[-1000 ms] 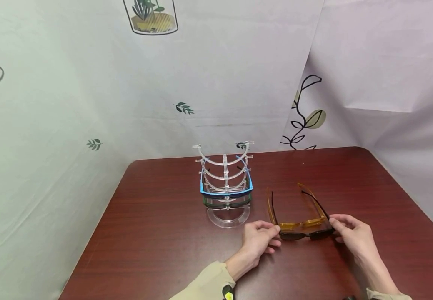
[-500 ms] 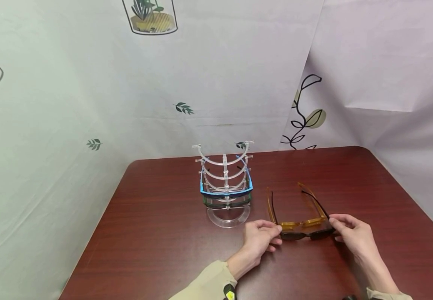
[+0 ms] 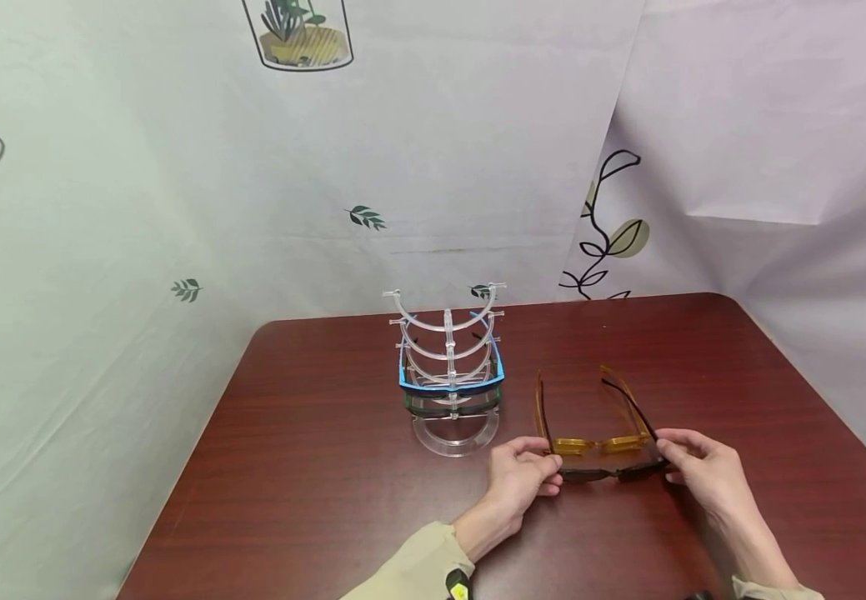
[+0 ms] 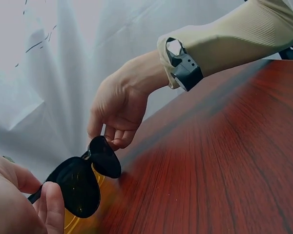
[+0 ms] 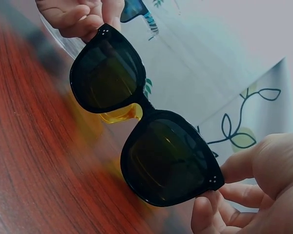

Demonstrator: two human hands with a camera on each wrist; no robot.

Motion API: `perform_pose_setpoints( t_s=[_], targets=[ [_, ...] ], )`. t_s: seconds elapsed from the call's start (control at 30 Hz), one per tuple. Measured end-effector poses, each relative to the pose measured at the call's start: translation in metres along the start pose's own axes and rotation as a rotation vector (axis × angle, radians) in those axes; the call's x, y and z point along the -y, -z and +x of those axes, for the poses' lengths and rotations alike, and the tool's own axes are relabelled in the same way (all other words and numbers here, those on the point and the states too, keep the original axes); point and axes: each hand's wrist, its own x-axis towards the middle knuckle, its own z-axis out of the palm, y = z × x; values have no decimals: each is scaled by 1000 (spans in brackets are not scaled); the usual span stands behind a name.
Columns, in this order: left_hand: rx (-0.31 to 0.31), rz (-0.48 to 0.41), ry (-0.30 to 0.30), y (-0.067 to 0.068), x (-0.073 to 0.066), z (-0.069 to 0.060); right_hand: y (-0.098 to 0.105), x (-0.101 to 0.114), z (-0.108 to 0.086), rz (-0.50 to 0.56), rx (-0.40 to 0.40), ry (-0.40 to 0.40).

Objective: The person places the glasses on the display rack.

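Observation:
Black sunglasses (image 3: 586, 475) with dark lenses are held between both hands, arms unfolded and pointing away. The left hand (image 3: 515, 483) pinches their left corner, the right hand (image 3: 710, 475) their right corner. Close behind them are amber-framed glasses (image 3: 623, 443), arms spread toward the back. In the right wrist view the sunglasses (image 5: 168, 158) hide most of the amber pair (image 5: 122, 115). The left wrist view has the left hand (image 4: 19, 200) pinching one corner of the sunglasses (image 4: 78, 187), with the right hand (image 4: 121, 105) at the far corner.
Left of the hands, a clear tiered stand (image 3: 450, 342) holds blue-framed glasses (image 3: 451, 388) and, below them, a dark green pair (image 3: 421, 407). The red-brown table (image 3: 312, 450) has patterned white cloth (image 3: 463, 150) behind it and along its sides.
The front of the black sunglasses has tilted slightly, and a little more of the amber frame shows behind it. Both hands keep their grip and have barely moved.

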Motion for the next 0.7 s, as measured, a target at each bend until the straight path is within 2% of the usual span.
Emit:
perform_pose_setpoints(
  t_s=[0.2,0.33,0.7],
  targets=[
    [-11,7,-7,-2,0,-1,0,2,-2,-22,34,7],
    [-29,23,-33,-1,0,0,0,3,-4,-24,51,23],
    [-32,13,-25,3,-5,1,-1,7,-10,12,20,59]
  ],
)
